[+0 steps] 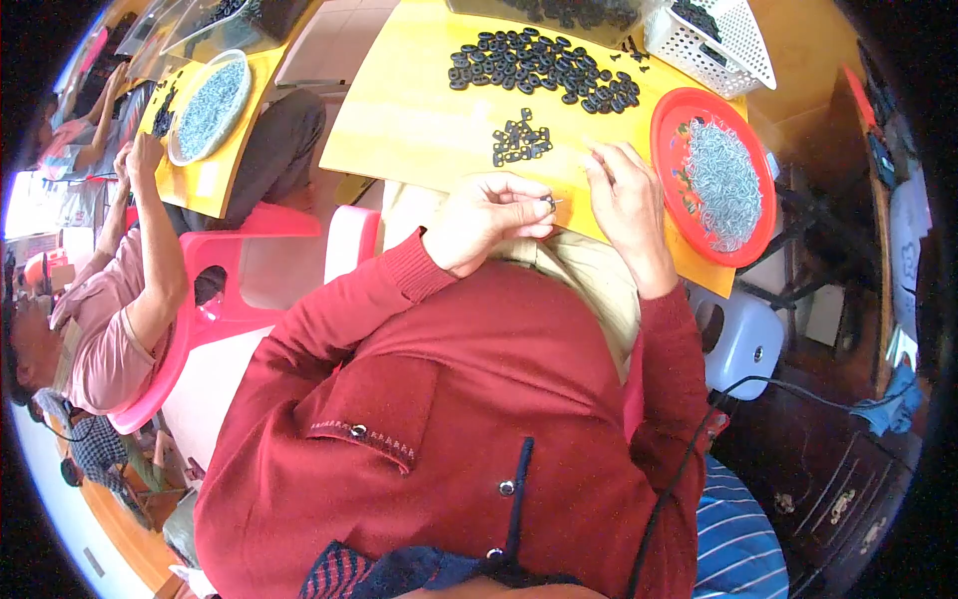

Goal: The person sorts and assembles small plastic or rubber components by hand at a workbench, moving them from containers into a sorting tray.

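Our left hand [489, 217] has its grip closed, thumb vs. forefinger, on 1 small black part [548, 203], w/ a thin metal pin [560, 201] poking out its right side. That's near the front edge of the yellow table [399, 120], so a slip there could drop it on the beige cloth [589, 275] over our lap. Pinch is tiny, so uneven thumb pressure could prob. tilt the pin or pop it loose.

Our right hand [631, 205] hangs nearby, thumb & fingertips close together; can't tell if that grip has anything. Its wrist is just beside the red tray [667, 140] of metal fasteners [723, 185]; tray seems to overhang the table's right side, so a bump could spill it. Also, a careless sweep could mix the small black cluster [521, 140] w/ the bigger black pile [544, 65] behind.
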A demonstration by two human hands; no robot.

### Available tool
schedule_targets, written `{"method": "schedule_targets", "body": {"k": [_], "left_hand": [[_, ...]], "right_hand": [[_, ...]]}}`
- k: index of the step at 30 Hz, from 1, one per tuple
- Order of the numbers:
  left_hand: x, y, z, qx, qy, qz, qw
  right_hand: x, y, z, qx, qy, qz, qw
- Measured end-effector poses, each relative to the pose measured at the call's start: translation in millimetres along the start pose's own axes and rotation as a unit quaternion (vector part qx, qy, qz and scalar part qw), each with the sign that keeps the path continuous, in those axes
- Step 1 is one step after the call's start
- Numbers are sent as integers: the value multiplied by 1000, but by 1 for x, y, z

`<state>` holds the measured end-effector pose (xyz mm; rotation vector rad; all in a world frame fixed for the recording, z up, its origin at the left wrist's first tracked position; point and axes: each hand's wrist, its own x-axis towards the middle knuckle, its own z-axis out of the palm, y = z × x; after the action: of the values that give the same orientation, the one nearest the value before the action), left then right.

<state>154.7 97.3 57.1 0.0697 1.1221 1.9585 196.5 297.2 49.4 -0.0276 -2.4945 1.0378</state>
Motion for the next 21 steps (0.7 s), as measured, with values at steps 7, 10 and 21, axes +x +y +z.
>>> {"method": "schedule_targets", "body": {"k": [7,10,21], "left_hand": [[-1,3,-1,1,16,-1,1000],[0,3,-3,-1,11,5,1000],[-1,5,-3,18,6,1,1000]], "right_hand": [[36,7,4,-237,-51,32,970],[42,8,9,-284,-86,35,954],[37,6,7,-204,-47,19,978]]}}
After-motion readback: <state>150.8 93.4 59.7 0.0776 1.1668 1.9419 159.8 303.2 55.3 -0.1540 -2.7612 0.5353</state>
